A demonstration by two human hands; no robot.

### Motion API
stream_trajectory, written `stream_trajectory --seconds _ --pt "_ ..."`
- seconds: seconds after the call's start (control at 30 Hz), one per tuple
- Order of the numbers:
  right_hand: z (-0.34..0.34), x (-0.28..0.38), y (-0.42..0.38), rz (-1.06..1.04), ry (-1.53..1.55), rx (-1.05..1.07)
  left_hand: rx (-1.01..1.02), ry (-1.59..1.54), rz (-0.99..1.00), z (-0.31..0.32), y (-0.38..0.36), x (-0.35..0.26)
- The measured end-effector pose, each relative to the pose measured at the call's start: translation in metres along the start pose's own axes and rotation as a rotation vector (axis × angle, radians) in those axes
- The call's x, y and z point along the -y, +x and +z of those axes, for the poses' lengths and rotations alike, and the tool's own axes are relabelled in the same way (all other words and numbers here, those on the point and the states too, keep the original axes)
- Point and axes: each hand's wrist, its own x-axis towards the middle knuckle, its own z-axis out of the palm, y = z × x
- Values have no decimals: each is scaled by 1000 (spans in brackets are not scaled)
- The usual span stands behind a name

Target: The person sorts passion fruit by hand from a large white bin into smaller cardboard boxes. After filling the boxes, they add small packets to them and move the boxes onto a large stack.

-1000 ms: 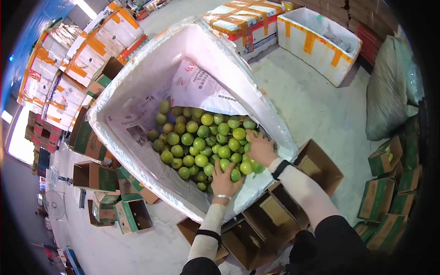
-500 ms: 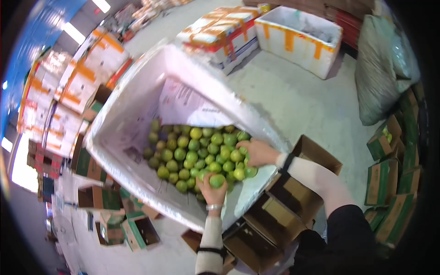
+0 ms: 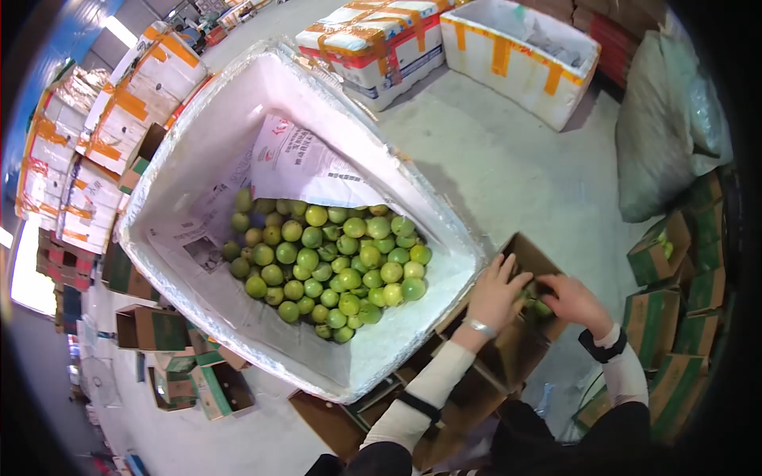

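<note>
My left hand [image 3: 494,297], with a silver band at the wrist, reaches over an open cardboard box [image 3: 530,252] at the foam bin's right corner. Its fingers are stretched and apart. Facing it, my right hand [image 3: 575,301] dips into the same box with fingers curled against a green fruit [image 3: 543,308]. More green shows between the hands, partly hidden by fingers. Beside them stands a large white foam bin [image 3: 186,293], tilted in view, with a heap of round green fruits [image 3: 341,266] on its floor. Printed paper [image 3: 305,166] lines its far side.
Several open cardboard boxes [image 3: 468,393] line the bin's near side. Other cartons [image 3: 222,389] stand at left, with green-striped ones [image 3: 655,321] at right. Taped foam boxes [image 3: 381,47] and an open foam box [image 3: 516,67] are behind. A full sack [image 3: 659,135] stands at right.
Both hands have left the fruit heap and moved right to the cardboard box. The left hand's fingers have spread. The view has shifted slightly, so the bin sits further left.
</note>
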Motion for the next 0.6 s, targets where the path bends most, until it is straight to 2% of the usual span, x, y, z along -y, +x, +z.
stream_trajectory --seconds 0.03,0.07,0.1,0.13,0.17,0.2,0.23,0.27,0.33,0.43,0.47,0.5,0.57,0.6 --pt "-6 30 11 -88 197 34 -308 -209 161 -18 -13 16" --pt "-15 66 28 -176 386 66 -380 -16 -56 -35 -31 37" --pt "-3 88 46 -433 283 -41 -463 175 -264 -52 -50 66" --pt "6 120 62 -422 152 63 -424 169 -475 -73 -77 102" --pt "17 143 83 -546 92 143 -365 533 -723 -76 -108 128" --pt "50 155 110 -612 -68 141 -285 425 -851 -68 -139 158" --pt "74 173 138 -487 -144 254 -202 317 -971 -65 -158 178" --pt "96 184 163 -360 -217 366 -200 327 -971 -69 -159 179" --pt "147 179 200 -193 -220 325 -94 253 -966 -73 -156 177" --pt "148 180 207 -285 -194 424 -5 179 -947 -55 -149 150" --pt "146 177 200 -312 -129 392 17 137 -970 -55 -146 148" --pt "148 172 191 -343 -62 358 6 128 -971 -51 -148 156" --pt "162 175 183 -331 -78 308 -133 176 -832 -41 -155 167" --pt "166 178 187 -301 -7 381 -137 173 -829 -39 -156 164"
